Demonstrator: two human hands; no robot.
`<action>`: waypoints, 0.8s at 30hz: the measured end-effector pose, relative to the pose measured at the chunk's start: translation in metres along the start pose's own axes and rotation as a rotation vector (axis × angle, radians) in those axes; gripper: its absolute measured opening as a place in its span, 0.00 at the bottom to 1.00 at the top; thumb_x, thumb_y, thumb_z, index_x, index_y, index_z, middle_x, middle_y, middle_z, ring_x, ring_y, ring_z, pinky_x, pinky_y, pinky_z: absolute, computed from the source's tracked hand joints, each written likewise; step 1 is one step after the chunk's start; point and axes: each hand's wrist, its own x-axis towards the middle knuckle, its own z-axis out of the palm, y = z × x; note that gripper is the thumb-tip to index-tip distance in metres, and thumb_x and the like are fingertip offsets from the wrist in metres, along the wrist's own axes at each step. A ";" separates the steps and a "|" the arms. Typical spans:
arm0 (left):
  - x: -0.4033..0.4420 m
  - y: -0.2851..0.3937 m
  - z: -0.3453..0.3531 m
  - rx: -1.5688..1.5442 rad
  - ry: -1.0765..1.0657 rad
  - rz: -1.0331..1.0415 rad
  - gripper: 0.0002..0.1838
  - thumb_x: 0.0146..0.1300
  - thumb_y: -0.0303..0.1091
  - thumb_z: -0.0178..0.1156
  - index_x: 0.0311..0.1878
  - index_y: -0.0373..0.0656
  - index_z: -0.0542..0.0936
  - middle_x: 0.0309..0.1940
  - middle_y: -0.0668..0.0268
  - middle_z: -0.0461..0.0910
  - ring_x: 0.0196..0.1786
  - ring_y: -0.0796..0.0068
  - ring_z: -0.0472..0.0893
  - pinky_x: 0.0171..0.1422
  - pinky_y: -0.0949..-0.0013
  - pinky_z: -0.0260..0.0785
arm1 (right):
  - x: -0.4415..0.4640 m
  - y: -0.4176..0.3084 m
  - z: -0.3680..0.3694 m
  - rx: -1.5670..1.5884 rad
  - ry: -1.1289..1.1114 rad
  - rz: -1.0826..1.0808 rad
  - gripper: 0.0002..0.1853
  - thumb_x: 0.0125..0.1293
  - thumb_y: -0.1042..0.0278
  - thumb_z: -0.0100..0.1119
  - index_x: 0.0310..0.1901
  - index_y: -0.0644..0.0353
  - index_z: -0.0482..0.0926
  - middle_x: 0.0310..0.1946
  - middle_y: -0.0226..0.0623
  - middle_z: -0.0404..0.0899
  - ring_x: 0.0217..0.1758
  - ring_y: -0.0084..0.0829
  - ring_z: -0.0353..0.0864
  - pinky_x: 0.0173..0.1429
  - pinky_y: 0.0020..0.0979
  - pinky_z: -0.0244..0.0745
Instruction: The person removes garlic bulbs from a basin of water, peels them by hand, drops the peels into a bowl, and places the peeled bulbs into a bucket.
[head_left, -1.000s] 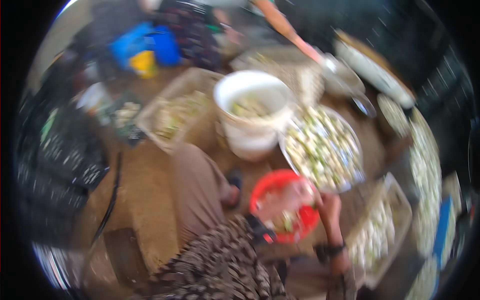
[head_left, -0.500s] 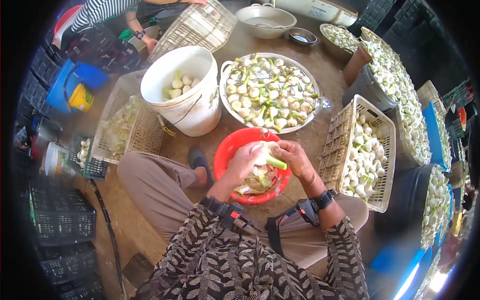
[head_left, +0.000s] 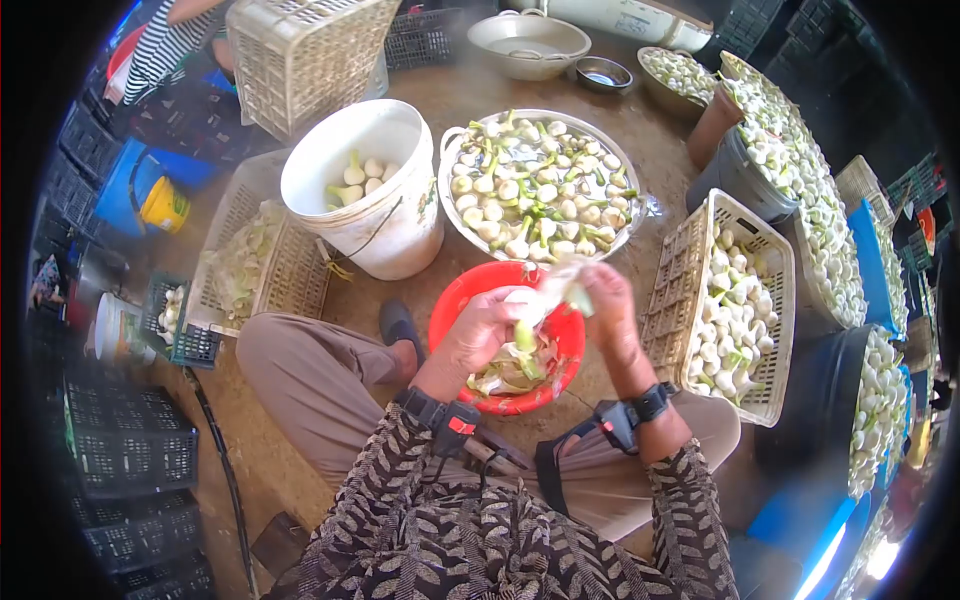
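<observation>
Over the red basin point(head_left: 455, 292), my left hand point(head_left: 478, 328) is closed around a white garlic bulb point(head_left: 524, 302) with a short green stem pointing down. Up and to the right, my right hand point(head_left: 610, 308) is blurred by motion and pinches a strip of pale outer skin point(head_left: 563, 280) that stretches from the bulb. Peeled skins point(head_left: 512, 374) lie inside the basin below both hands. Beyond it stands a wide metal pan point(head_left: 628, 232) of garlic bulbs in water. A white bucket point(head_left: 400, 225) on the left holds several peeled bulbs point(head_left: 356, 180).
A crate point(head_left: 665, 300) of garlic bulbs stands at my right, with heaped tubs point(head_left: 820, 225) behind it. On the left are a crate point(head_left: 290, 275) of skins and black crates point(head_left: 130, 430). Another person's striped sleeve point(head_left: 160, 55) shows beside a tilted crate point(head_left: 305, 60).
My right hand has pulled up and right with a strip of skin, and the bulb's stem now points down. The other person's crate has swung left and more upright.
</observation>
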 end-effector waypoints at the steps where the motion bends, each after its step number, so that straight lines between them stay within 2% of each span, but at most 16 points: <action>1: -0.006 0.007 0.005 -0.148 -0.009 0.062 0.20 0.56 0.31 0.60 0.53 0.37 0.72 0.43 0.63 0.78 0.45 0.74 0.78 0.44 0.71 0.72 | 0.010 0.000 -0.018 -0.092 -0.010 -0.061 0.10 0.65 0.68 0.52 0.33 0.67 0.75 0.27 0.25 0.76 0.28 0.14 0.71 0.32 0.18 0.67; 2: -0.010 0.010 0.007 -0.295 -0.017 0.123 0.20 0.57 0.30 0.59 0.53 0.37 0.72 0.43 0.62 0.78 0.45 0.72 0.79 0.44 0.70 0.72 | 0.026 0.009 -0.044 -0.503 0.034 -0.057 0.10 0.64 0.66 0.54 0.34 0.67 0.76 0.26 0.32 0.79 0.28 0.18 0.74 0.32 0.23 0.69; 3: -0.007 0.004 -0.004 -0.389 -0.037 0.126 0.20 0.57 0.30 0.58 0.53 0.35 0.72 0.45 0.57 0.78 0.46 0.59 0.79 0.48 0.68 0.75 | 0.022 0.004 -0.041 -0.723 -0.138 -0.015 0.10 0.63 0.66 0.55 0.34 0.66 0.77 0.26 0.35 0.80 0.28 0.22 0.75 0.32 0.25 0.70; 4: -0.007 0.004 -0.007 -0.385 -0.037 0.132 0.20 0.57 0.30 0.58 0.53 0.35 0.72 0.45 0.57 0.78 0.46 0.59 0.79 0.48 0.68 0.75 | 0.014 -0.005 -0.037 -0.944 -0.311 0.027 0.10 0.62 0.65 0.57 0.34 0.65 0.78 0.25 0.39 0.80 0.27 0.27 0.77 0.33 0.28 0.71; 6: -0.007 0.001 -0.009 -0.434 0.008 0.138 0.20 0.57 0.30 0.57 0.53 0.35 0.71 0.44 0.60 0.78 0.45 0.68 0.78 0.49 0.67 0.72 | -0.004 -0.009 -0.013 -1.010 -0.286 -0.021 0.09 0.61 0.65 0.57 0.33 0.63 0.78 0.26 0.41 0.80 0.28 0.31 0.78 0.34 0.31 0.71; 8: -0.003 -0.004 -0.009 -0.462 0.016 0.169 0.19 0.57 0.29 0.57 0.53 0.36 0.72 0.45 0.59 0.78 0.46 0.67 0.79 0.50 0.67 0.73 | -0.012 -0.010 0.010 -1.077 -0.260 -0.064 0.09 0.61 0.65 0.57 0.33 0.62 0.79 0.26 0.43 0.79 0.29 0.36 0.79 0.35 0.33 0.72; 10: 0.003 -0.012 -0.006 -0.484 0.020 0.208 0.18 0.57 0.28 0.57 0.52 0.36 0.72 0.45 0.58 0.78 0.47 0.65 0.79 0.50 0.67 0.74 | -0.012 -0.012 0.024 -0.897 -0.223 -0.131 0.11 0.60 0.63 0.57 0.34 0.62 0.79 0.28 0.46 0.79 0.30 0.43 0.79 0.36 0.35 0.72; 11: 0.007 -0.017 -0.005 -0.459 0.038 0.219 0.18 0.57 0.28 0.57 0.53 0.37 0.72 0.45 0.59 0.78 0.47 0.67 0.79 0.51 0.66 0.73 | -0.011 -0.008 0.025 -0.935 -0.202 -0.266 0.10 0.59 0.63 0.57 0.32 0.62 0.79 0.28 0.49 0.78 0.30 0.45 0.79 0.35 0.37 0.72; 12: 0.007 -0.019 -0.006 -0.430 0.071 0.249 0.19 0.57 0.27 0.57 0.53 0.37 0.72 0.46 0.60 0.77 0.48 0.69 0.78 0.52 0.66 0.72 | -0.011 -0.009 0.027 -0.945 -0.185 -0.267 0.09 0.58 0.65 0.55 0.29 0.61 0.80 0.26 0.49 0.76 0.30 0.47 0.78 0.35 0.38 0.72; 14: 0.013 -0.027 -0.012 -0.390 0.144 0.263 0.19 0.57 0.26 0.57 0.54 0.36 0.72 0.46 0.61 0.77 0.50 0.70 0.77 0.55 0.65 0.70 | -0.014 -0.011 0.035 -1.064 -0.200 -0.320 0.08 0.58 0.69 0.52 0.27 0.60 0.80 0.22 0.46 0.76 0.26 0.46 0.78 0.30 0.38 0.71; 16: 0.006 -0.018 0.001 -0.361 0.114 0.273 0.21 0.57 0.27 0.58 0.55 0.36 0.70 0.47 0.61 0.76 0.52 0.71 0.75 0.56 0.65 0.69 | -0.012 -0.002 0.035 -1.200 -0.105 -0.370 0.05 0.54 0.71 0.56 0.24 0.60 0.78 0.18 0.46 0.75 0.23 0.45 0.77 0.28 0.38 0.70; 17: 0.006 -0.019 0.000 -0.430 0.014 0.274 0.22 0.57 0.28 0.57 0.56 0.36 0.69 0.47 0.62 0.76 0.52 0.70 0.75 0.56 0.65 0.69 | -0.012 0.004 0.033 -1.211 -0.048 -0.430 0.03 0.51 0.73 0.58 0.23 0.61 0.77 0.18 0.45 0.74 0.21 0.42 0.76 0.27 0.36 0.70; 18: 0.010 -0.019 -0.004 -0.492 -0.095 0.269 0.22 0.58 0.28 0.57 0.57 0.36 0.68 0.48 0.62 0.75 0.51 0.70 0.75 0.56 0.65 0.69 | -0.009 0.005 0.032 -1.203 -0.065 -0.455 0.03 0.51 0.73 0.58 0.23 0.61 0.77 0.18 0.45 0.74 0.21 0.42 0.76 0.27 0.36 0.70; 20: 0.010 -0.016 -0.005 -0.527 -0.072 0.246 0.23 0.58 0.29 0.58 0.57 0.37 0.67 0.48 0.63 0.75 0.50 0.70 0.75 0.56 0.66 0.70 | -0.007 0.003 0.031 -1.022 -0.037 -0.374 0.02 0.49 0.76 0.58 0.23 0.63 0.77 0.16 0.44 0.74 0.18 0.37 0.75 0.26 0.32 0.70; 21: 0.007 -0.015 -0.001 -0.408 -0.009 0.207 0.23 0.57 0.28 0.58 0.56 0.37 0.68 0.47 0.63 0.75 0.50 0.71 0.75 0.54 0.67 0.70 | -0.006 0.001 0.031 -0.975 -0.063 -0.358 0.01 0.49 0.78 0.57 0.25 0.64 0.78 0.17 0.42 0.76 0.19 0.30 0.75 0.27 0.29 0.70; 24: 0.002 -0.019 -0.007 -0.031 0.115 0.169 0.24 0.52 0.20 0.60 0.54 0.38 0.69 0.42 0.64 0.77 0.45 0.74 0.78 0.47 0.70 0.74 | -0.007 -0.009 0.036 -0.823 -0.140 -0.228 0.04 0.52 0.75 0.56 0.28 0.64 0.80 0.19 0.39 0.78 0.21 0.25 0.77 0.29 0.27 0.71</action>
